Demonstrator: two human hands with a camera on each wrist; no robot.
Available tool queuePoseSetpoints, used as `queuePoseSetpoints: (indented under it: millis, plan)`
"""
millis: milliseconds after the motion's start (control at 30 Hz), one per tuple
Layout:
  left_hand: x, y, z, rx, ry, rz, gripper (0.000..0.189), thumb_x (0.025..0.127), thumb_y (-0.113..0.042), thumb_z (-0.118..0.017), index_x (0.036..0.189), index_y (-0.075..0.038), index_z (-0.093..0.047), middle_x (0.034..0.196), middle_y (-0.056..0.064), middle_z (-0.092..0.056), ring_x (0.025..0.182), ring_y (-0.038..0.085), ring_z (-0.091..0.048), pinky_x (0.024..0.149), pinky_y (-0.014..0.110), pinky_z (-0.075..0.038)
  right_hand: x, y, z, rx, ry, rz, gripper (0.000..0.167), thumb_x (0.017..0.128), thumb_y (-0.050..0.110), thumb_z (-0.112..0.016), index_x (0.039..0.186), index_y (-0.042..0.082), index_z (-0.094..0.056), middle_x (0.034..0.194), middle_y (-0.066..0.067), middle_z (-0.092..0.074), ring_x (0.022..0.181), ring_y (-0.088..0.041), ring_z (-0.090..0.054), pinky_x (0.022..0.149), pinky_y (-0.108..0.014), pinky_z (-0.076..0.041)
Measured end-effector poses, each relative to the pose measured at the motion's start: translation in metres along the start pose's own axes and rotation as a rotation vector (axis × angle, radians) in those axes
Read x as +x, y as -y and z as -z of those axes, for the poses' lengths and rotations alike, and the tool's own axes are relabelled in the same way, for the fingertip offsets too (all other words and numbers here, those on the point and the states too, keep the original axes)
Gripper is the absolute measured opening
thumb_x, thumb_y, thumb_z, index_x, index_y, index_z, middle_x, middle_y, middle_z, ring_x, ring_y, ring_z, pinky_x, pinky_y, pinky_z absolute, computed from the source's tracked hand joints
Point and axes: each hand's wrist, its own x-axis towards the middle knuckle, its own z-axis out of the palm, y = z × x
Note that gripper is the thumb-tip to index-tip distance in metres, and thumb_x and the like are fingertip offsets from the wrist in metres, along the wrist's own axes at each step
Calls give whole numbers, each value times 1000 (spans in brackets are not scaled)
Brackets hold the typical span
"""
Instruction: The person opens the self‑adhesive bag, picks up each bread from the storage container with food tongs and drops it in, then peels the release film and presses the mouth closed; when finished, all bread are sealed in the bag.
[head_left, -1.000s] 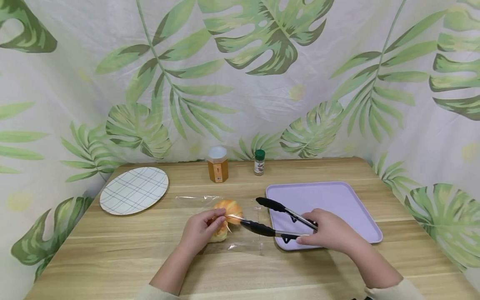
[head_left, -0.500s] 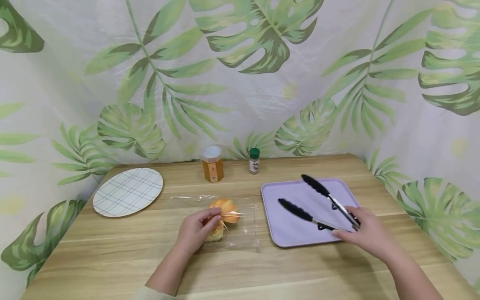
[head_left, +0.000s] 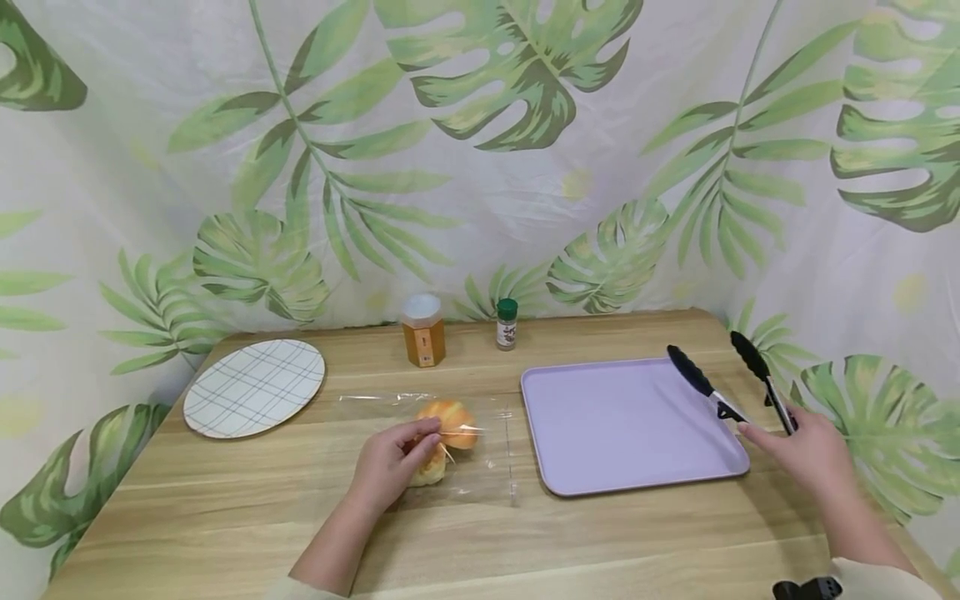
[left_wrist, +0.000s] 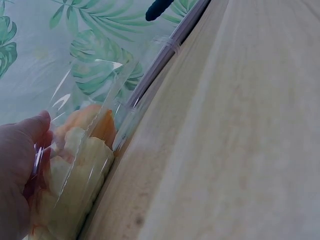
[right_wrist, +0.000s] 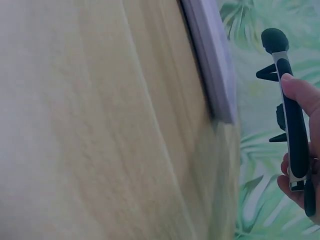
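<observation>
My left hand (head_left: 393,462) pinches the film of a clear plastic bag (head_left: 487,475) between thumb and fingers. Inside the bag lie two breads: an orange-brown roll (head_left: 456,423) and, nearer me, a paler bread (head_left: 431,471) partly hidden by the hand. The left wrist view shows the pale bread (left_wrist: 80,175) under the creased film. My right hand (head_left: 813,450) grips a pair of tongs (head_left: 776,396) with black tips and metal arms. The tongs' arms are spread with nothing between them, held up past the right edge of the lilac tray (head_left: 630,425).
A plaid-lined white plate (head_left: 255,389) lies at the left of the wooden table (head_left: 465,558). Toward the back stand a honey-coloured jar (head_left: 425,337) with a pale lid and a green-capped shaker (head_left: 507,325). A leaf-patterned cloth (head_left: 480,192) hangs behind.
My right hand has carried the tongs rightward, from beside the bagged breads across the tray to its right edge. The left hand keeps its pinch on the bag.
</observation>
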Motion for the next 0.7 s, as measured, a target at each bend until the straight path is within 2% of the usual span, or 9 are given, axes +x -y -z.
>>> queuePoseSetpoints:
  millis: [167,367,467,700]
  plan:
    - [0,-1,0,-17,13,26,17,87,-12,-74,104,-11,-76,103,3,-77,83,0,-64,71,20,-57,12,-19,-3,-15,45,-80,101,89,61,-59,134,-25,-33,130,-52,-34,114,-66,-38,93,-74,-37]
    - [-1,0,0,-33,19,25,17,87,-11,-73,103,-10,-76,103,3,-77,79,-2,-62,69,19,-56,18,-34,-12,-1,65,-122,101,87,63,-60,135,-23,-34,131,-51,-36,113,-67,-41,91,-72,-40]
    - [-1,0,-1,-42,20,30,17,87,-11,-73,103,-10,-76,104,2,-76,80,-2,-63,70,19,-57,20,-37,-17,3,63,-127,99,87,62,-60,134,-22,-36,130,-51,-37,113,-66,-42,93,-71,-41]
    - [-1,0,0,-45,10,21,17,87,-10,-73,103,-10,-76,104,3,-76,82,-1,-64,70,20,-57,25,-41,-22,28,102,-135,104,90,61,-57,140,-23,-24,136,-50,-28,122,-65,-32,102,-72,-33]
